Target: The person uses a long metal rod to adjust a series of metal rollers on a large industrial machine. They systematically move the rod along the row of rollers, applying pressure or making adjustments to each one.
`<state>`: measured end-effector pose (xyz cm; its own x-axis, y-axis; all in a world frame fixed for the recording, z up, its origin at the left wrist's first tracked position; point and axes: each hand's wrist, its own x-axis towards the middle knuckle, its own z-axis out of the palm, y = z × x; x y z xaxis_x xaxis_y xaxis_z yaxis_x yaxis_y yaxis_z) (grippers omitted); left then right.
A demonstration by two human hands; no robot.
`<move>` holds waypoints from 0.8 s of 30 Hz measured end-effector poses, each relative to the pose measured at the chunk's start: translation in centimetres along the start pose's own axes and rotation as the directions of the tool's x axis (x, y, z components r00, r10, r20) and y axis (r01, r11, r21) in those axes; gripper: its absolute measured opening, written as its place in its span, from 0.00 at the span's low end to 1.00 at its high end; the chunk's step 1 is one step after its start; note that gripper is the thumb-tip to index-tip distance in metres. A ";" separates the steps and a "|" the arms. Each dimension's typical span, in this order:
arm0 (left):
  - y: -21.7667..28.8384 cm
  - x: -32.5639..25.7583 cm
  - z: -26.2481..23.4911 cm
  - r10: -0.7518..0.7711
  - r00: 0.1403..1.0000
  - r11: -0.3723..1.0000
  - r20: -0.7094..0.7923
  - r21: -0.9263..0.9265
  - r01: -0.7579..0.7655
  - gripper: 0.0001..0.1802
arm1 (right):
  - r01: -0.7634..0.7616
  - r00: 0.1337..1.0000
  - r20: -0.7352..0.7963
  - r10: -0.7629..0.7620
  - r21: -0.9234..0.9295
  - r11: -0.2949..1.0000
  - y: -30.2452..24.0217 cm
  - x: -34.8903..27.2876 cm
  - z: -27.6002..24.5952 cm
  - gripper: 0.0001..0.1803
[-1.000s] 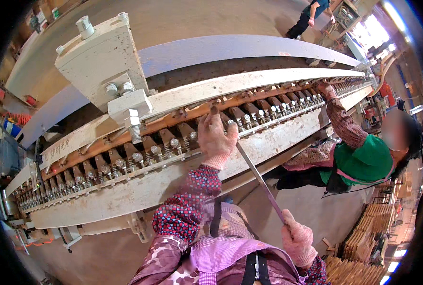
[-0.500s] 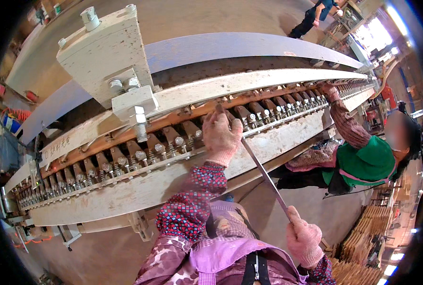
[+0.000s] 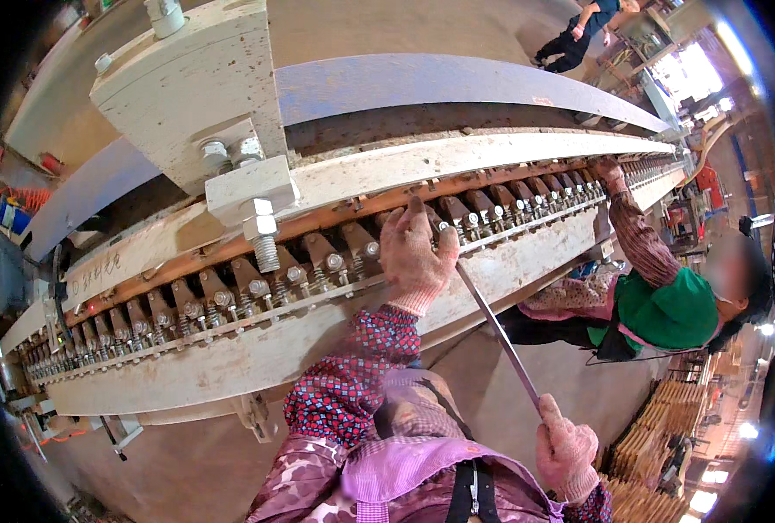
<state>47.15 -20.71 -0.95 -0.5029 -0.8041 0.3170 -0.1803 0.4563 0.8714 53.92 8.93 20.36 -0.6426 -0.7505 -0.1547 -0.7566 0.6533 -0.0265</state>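
My left hand (image 3: 415,261), in a pinkish knit glove, is over the row of brown metal fingers (image 3: 322,248) with bolts and springs along the long machine. Its fingertips reach to the reddish-brown strip (image 3: 187,266) behind them; the thumb stands apart from the fingers. What lies beneath the palm is hidden. At lower right my right hand (image 3: 567,449), gloved alike, grips one end of a long, narrow flat metal bar (image 3: 502,338), forefinger laid along it. From there the bar slants up and left, its far end close to my left thumb.
A co-worker in green (image 3: 679,309) stands at the right, one hand (image 3: 609,170) on the same machine. A pale steel block (image 3: 191,96) with a large bolt rises at left. Stacked wooden strips (image 3: 657,427) lie lower right. Another person (image 3: 579,35) is at the far side.
The view has shifted slightly. My left hand appears a little lower and more spread on the machine. My right hand still grips the metal bar, slightly lower and farther right in view.
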 end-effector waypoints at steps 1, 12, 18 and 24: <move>0.3 0.1 -0.1 -0.011 1.000 1.000 0.000 0.019 0.011 0.37 | 0.000 1.000 -0.009 0.000 0.005 1.000 0.0 0.2 0.1 0.29; 0.8 1.1 -0.3 -0.037 0.999 0.999 -0.025 0.029 0.037 0.25 | 0.031 0.999 0.011 -0.031 -0.003 1.000 -0.1 1.5 -0.7 0.30; 1.0 1.3 0.1 -0.040 0.995 0.991 -0.088 0.124 0.050 0.15 | 0.033 0.999 -0.017 -0.033 -0.003 0.999 -1.5 4.2 0.5 0.30; 0.8 -0.3 -0.6 -0.022 0.995 0.998 -0.096 -0.058 0.017 0.21 | -0.025 0.997 -0.066 0.047 0.300 0.954 0.2 1.1 1.5 0.28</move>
<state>47.66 -20.27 -0.13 -0.4152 -0.8470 0.3320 -0.1396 0.4200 0.8967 53.30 8.40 18.67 -0.6838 -0.7241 -0.0905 -0.6692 0.6717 -0.3180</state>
